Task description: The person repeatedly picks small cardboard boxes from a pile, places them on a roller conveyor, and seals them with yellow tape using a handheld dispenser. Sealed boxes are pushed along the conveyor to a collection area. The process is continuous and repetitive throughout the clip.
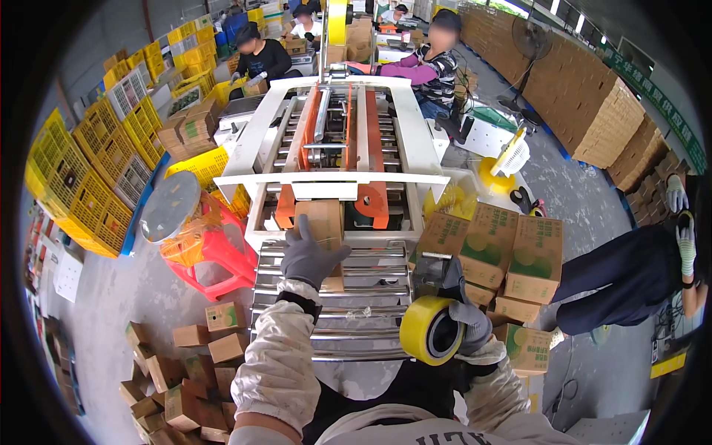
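Observation:
My left hand (312,257), in a grey glove, lies with spread fingers on a cardboard carton (321,219). The carton rests on the steel roller conveyor (361,311), its far end at the mouth of a white carton-sealing machine (328,179). To the right, my right hand (471,328), also gloved, is closed on a hand-held tape dispenser (439,275). A wide roll of yellow packing tape (427,329) sits on the dispenser, above the conveyor's near right edge. The dispenser's handle is mostly hidden by the glove.
Printed cartons (489,245) are stacked right of the conveyor. Small cartons (183,384) lie heaped on the left floor, near a red plastic stool (217,245). Yellow crates (83,189) stand farther left. Co-workers sit beyond the machine; another person (623,278) is at right.

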A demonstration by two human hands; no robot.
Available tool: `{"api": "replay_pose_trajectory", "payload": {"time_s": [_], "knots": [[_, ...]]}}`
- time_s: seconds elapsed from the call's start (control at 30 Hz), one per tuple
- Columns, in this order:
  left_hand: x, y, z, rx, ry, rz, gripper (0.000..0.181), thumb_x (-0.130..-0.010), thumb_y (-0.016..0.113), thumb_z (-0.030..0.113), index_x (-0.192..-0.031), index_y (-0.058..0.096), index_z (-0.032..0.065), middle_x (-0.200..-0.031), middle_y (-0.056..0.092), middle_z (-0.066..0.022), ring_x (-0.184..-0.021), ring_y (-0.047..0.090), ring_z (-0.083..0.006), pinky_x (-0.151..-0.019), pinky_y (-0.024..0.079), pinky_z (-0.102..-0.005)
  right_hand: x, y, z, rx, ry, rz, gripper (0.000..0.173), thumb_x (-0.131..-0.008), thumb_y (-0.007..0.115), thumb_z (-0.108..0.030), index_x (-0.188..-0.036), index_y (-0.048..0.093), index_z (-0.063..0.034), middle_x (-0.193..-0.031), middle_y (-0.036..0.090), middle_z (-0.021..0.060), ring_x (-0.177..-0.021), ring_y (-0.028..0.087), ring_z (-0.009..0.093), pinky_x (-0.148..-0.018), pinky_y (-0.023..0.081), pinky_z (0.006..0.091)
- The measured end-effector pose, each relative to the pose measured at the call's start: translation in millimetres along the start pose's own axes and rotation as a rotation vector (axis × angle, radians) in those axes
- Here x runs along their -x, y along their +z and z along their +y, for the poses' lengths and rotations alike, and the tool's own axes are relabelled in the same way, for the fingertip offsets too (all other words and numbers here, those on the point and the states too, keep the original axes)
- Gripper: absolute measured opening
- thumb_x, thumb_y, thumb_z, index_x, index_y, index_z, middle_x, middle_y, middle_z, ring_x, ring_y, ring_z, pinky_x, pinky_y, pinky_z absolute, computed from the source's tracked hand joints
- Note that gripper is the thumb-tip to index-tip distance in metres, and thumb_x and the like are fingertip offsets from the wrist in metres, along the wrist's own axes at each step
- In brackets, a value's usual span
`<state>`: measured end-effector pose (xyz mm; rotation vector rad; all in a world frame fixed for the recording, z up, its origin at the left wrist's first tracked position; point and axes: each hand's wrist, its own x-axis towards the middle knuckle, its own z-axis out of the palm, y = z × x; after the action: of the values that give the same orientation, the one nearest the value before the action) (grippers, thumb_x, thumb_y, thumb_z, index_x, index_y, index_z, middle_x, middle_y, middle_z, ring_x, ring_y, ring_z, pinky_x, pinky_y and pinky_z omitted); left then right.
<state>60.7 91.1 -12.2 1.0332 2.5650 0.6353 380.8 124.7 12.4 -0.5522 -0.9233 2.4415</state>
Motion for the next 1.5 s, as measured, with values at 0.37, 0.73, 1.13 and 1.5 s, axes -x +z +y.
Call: {"api": "replay_pose_trajectory", "payload": {"time_s": [0.37, 0.73, 1.13, 1.5], "knots": [[182.4, -77.8, -216.8, 1.551, -0.221, 0.023, 0.07, -0.088, 0.065, 0.052, -0.137, 0.052, 0.0036, -0.129, 0.061, -0.0138, -0.113, 0.062, -0.03, -0.099, 0.049, -0.045, 21.0, 12.6, 26.6, 0.006, -0.012, -0.084, 0.064, -0.083, 0.071, -0.026, -0.138, 0.049, -0.0002, -0.124, 0.063, 0.0148, -0.112, 0.065, 0.026, -0.1, 0.051, 0.0378], [291.9, -132.9, -265.7, 1.37, -0.486, 0.785, 0.092, -0.085, 0.059, 0.07, -0.153, 0.027, 0.0174, -0.148, 0.041, -0.0149, -0.131, 0.044, -0.0392, -0.11, 0.036, -0.0552, 49.1, 4.8, 7.6, -0.028, -0.11, -0.121, 0.062, -0.087, 0.066, -0.026, -0.14, 0.046, 0.0, -0.128, 0.061, 0.013, -0.115, 0.062, 0.023, -0.104, 0.047, 0.0356], [122.0, 131.5, 207.5, 0.547, 1.306, -0.177, 0.047, -0.099, 0.054, 0.013, -0.144, 0.045, 0.0142, -0.146, 0.04, -0.0272, -0.13, 0.046, -0.0445, -0.106, 0.042, -0.0488, 170.3, -135.2, -94.3, -0.295, -1.148, 0.459, 0.049, -0.099, 0.054, -0.042, -0.13, 0.057, -0.003, -0.124, 0.065, 0.0143, -0.114, 0.065, 0.028, -0.099, 0.052, 0.0444], [158.1, 112.4, 280.3, 0.466, 0.811, -0.272, 0.085, -0.076, 0.074, 0.058, -0.138, 0.049, 0.0063, -0.141, 0.042, -0.0303, -0.131, 0.04, -0.0519, -0.109, 0.039, -0.05, 128.5, -122.0, -97.9, -0.152, -1.148, 0.395, 0.049, -0.096, 0.058, -0.037, -0.138, 0.054, -0.011, -0.132, 0.061, 0.0117, -0.119, 0.061, 0.032, -0.102, 0.05, 0.0495]]}}
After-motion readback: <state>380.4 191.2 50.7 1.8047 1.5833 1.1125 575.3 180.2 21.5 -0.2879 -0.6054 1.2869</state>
